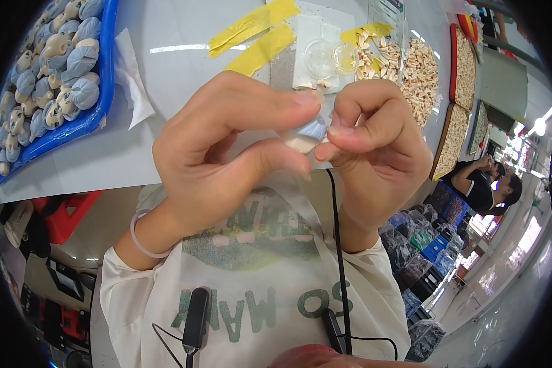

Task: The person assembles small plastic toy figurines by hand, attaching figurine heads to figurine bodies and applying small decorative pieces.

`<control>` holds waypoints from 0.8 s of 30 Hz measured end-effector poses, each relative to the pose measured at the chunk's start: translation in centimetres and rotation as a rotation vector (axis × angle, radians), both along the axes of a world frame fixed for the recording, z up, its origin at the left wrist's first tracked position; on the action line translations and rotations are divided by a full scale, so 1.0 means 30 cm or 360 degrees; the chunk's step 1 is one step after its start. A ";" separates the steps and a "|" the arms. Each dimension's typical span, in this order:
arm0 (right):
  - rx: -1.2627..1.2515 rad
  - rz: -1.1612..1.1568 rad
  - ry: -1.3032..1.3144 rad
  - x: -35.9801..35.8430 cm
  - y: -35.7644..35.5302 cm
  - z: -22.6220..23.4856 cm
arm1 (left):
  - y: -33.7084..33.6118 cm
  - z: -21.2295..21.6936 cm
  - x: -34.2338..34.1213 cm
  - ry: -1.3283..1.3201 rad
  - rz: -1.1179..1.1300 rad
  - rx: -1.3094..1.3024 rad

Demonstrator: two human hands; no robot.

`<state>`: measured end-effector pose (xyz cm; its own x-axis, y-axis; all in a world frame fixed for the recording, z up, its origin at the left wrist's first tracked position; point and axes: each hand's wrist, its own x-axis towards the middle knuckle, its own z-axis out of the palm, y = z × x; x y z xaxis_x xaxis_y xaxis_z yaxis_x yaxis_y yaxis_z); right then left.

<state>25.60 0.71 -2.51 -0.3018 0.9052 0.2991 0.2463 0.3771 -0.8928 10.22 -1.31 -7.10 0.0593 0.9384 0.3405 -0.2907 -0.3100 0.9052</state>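
Note:
My left hand (pixel 221 132) holds a small doll head (pixel 313 130) with pale blue hair and a cream-coloured face between its thumb and fingers. The head is tilted and partly covered by the fingers. My right hand (pixel 377 132) closes in a pinch at the right side of the head, its fingertips touching it. Whether a small part is also between those fingertips I cannot make out. Both hands are raised just over the near edge of the grey-white table (pixel 178 92).
A blue tray (pixel 108 86) full of similar doll heads stands at left, beside a folded white tissue (pixel 132 80). Yellow tape strips (pixel 260 49) and a clear round cup (pixel 318 57) lie ahead. Loose small pale pieces (pixel 420 80) are heaped right. A black cable (pixel 337 245) hangs before me.

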 end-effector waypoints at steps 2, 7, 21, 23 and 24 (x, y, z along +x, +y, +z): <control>0.0007 0.0001 0.0050 0.004 0.002 -0.012 | -0.011 0.013 0.003 0.0010 0.0020 -0.0106; -0.0158 -0.0235 0.0101 -0.007 0.003 -0.018 | 0.006 0.002 0.011 0.0088 0.0031 -0.0058; 0.0178 -0.0369 -0.1145 0.257 0.159 -0.005 | 0.019 0.030 0.039 -0.0141 -0.0101 -0.0526; 0.0163 -0.0417 -0.1135 0.248 0.167 -0.008 | 0.017 0.034 0.043 -0.0178 -0.0068 -0.0527; 0.0095 -0.0403 -0.1118 0.246 0.173 -0.006 | 0.017 0.035 0.045 -0.0175 -0.0072 -0.0528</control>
<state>32.97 5.90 -2.68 -0.2244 0.9607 0.1636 0.8368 0.2760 -0.4729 11.55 -0.79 -6.06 0.0832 0.9962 0.0242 -0.3988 0.0110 0.9170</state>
